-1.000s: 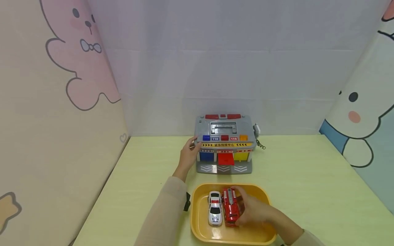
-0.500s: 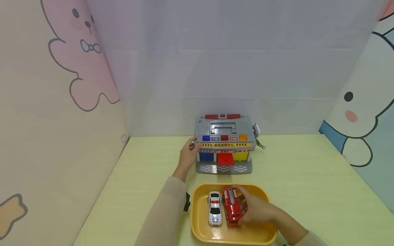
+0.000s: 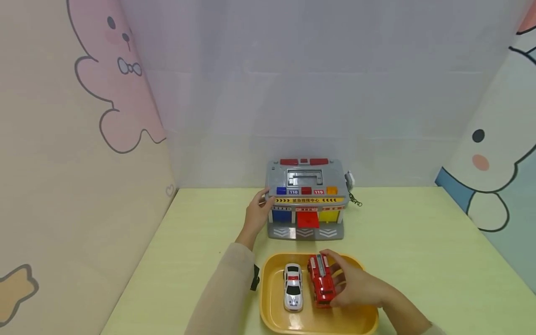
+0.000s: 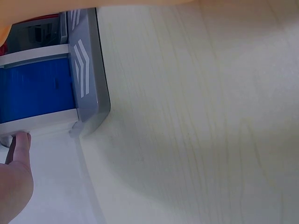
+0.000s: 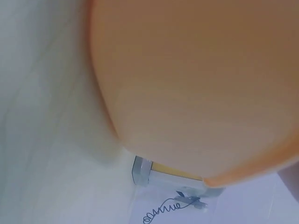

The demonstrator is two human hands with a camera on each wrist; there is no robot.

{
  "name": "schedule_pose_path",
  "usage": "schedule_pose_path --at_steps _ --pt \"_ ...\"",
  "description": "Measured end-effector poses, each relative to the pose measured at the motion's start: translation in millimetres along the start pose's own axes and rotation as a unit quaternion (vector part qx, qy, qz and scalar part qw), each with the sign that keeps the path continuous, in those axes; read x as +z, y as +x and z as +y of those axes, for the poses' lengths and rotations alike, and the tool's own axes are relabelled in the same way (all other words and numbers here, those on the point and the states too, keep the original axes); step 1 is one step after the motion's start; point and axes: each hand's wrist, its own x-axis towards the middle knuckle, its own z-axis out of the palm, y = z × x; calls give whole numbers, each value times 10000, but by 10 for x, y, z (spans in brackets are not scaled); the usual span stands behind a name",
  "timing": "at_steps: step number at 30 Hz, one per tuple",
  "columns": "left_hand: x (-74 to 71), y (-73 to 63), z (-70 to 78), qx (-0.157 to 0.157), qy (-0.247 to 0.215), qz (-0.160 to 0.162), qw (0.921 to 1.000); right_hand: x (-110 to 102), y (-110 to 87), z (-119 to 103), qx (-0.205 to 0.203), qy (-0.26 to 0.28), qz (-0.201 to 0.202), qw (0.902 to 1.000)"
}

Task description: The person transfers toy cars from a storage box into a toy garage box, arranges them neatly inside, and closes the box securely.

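Observation:
My left hand (image 3: 256,215) grips the left end of a grey toy emergency station (image 3: 304,179), thumb on the front edge. In the left wrist view a finger (image 4: 21,149) touches the side wall beside the blue door (image 4: 37,88). My right hand (image 3: 360,284) holds a red toy fire truck (image 3: 322,281) by its right side, between thumb and fingers, in the yellow tray (image 3: 310,324). Left of it lies a white toy police car (image 3: 293,289), apart from the truck. A blurred orange-tan surface fills most of the right wrist view, hiding the grip.
The station's red middle door (image 3: 307,219) sticks out toward the tray; a yellow door (image 3: 328,216) is at its right. A white toy handset (image 3: 350,180) with a coiled cord (image 3: 355,200) hangs at its right end. The pale table (image 3: 418,251) meets printed walls.
The right hand has shifted the fire truck to the right, away from the police car, and turned it a little. My left hand keeps its place on the station.

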Motion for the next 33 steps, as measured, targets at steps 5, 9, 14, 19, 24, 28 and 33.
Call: schedule_pose_path --at_steps 5,9,14,19,24,28,33 --pt "7 -4 -11 -3 33 11 10000 -56 -12 -6 -12 17 83 10000" --pt "15 2 -16 -36 18 18 10000 -90 -42 -23 24 25 146 9999" --pt "22 21 -29 -5 2 -4 10000 -147 -59 -44 0 114 205 9997" --pt "25 32 -25 -15 -6 -8 10000 -224 -51 -50 -156 240 159 9995" --pt "24 41 -29 -42 17 -8 10000 -283 -49 -72 -174 308 198 9992" --pt "23 43 -34 -19 17 -9 10000 -325 -51 -99 -154 382 204 9989" --pt "25 37 -28 -28 47 -11 10000 -405 -20 -97 -233 560 135 9981"
